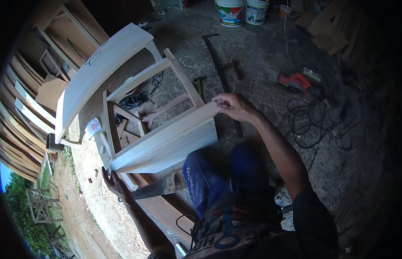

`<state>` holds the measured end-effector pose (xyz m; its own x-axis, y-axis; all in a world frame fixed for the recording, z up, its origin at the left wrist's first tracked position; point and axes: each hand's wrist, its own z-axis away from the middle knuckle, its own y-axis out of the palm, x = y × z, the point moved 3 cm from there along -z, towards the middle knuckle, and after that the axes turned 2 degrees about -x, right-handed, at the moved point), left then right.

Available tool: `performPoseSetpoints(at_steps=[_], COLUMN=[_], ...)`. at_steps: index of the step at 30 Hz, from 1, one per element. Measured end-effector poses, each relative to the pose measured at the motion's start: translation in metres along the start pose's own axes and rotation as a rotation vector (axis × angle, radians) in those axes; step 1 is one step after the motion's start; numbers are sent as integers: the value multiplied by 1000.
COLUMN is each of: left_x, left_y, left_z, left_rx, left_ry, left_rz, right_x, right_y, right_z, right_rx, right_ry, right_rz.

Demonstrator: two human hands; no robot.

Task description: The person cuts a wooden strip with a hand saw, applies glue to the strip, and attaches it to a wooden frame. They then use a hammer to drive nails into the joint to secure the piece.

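Note:
A long pale wooden board (166, 144) stands on edge across the near side of a wooden frame (179, 75), close to my knees. The fingers of my right hand (235, 106) are closed over the top corner at the board's right end. At the left end, my left hand (116, 185) is open, its fingers stretched along the corner and seeming to touch it. Below the board, beside my left knee, lies a handsaw (155, 189), its handle toward me. I cannot make out any fastening between board and frame.
A large pale curved panel (110, 56) stands beyond the frame at the left. A bar clamp (220, 64), a hammer (199, 84), a red power tool (293, 83) and coiled cable (315, 123) lie on the floor. Paint buckets (230, 13) stand at the back; planks (19, 129) lean at far left.

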<state>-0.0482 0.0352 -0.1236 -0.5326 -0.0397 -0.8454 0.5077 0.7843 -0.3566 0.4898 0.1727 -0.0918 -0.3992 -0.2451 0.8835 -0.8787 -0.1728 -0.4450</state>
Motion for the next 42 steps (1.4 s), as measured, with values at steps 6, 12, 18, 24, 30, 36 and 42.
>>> performPoseSetpoints(at_steps=[6,12,18,24,30,36,42], left_x=[-91,-113,-109,-113,-111,-110,-110], left_y=[33,73,76,76,73,76,74], left_z=[3,2,0,0,-2,-4,-4], left_rx=[642,952,959,956,953,958,961], left_ry=[695,723,732,755,762,730,695], left_rz=[-354,-285,-305,-324,-334,-334,-337], right_x=[-6,0,19,27,32,31,35], right_y=[11,11,7,13,16,18,23], right_z=[5,1,-1,-12,-11,-9,-8], right_rx=[-30,-16,92,306,323,319,332], right_ry=[20,0,-323,-250,-304,-279,-305], right_rz=[-76,55,336,487,488,520,590])
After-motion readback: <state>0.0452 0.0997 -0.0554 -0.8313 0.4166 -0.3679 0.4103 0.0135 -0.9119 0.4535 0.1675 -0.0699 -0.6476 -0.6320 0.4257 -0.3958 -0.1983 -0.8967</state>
